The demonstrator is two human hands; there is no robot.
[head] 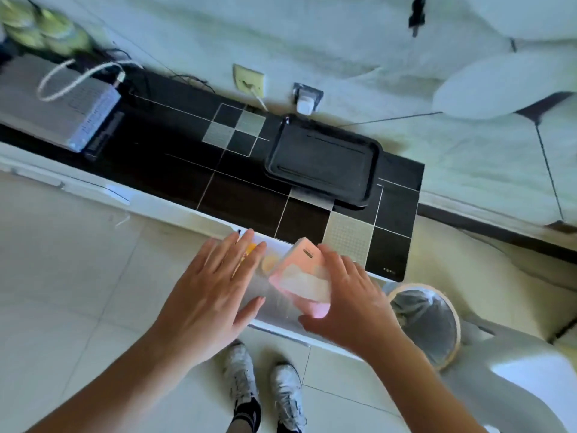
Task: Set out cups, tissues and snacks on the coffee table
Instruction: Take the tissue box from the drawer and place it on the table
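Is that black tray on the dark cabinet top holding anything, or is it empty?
Empty. The black tray shows only its bare dark floor and raised rim; nothing sits inside it.

Pink tissue pack (301, 278), tilted, over the open white drawer (281, 307).

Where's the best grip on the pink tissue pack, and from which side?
Across its two long side faces, coming from above and the right. The pink tissue pack is a soft, boxy block, tilted, with its top face toward the camera. The right hand already wraps its right side, thumb under the near end, probably the firmest hold. The left hand hovers flat beside it, not gripping.
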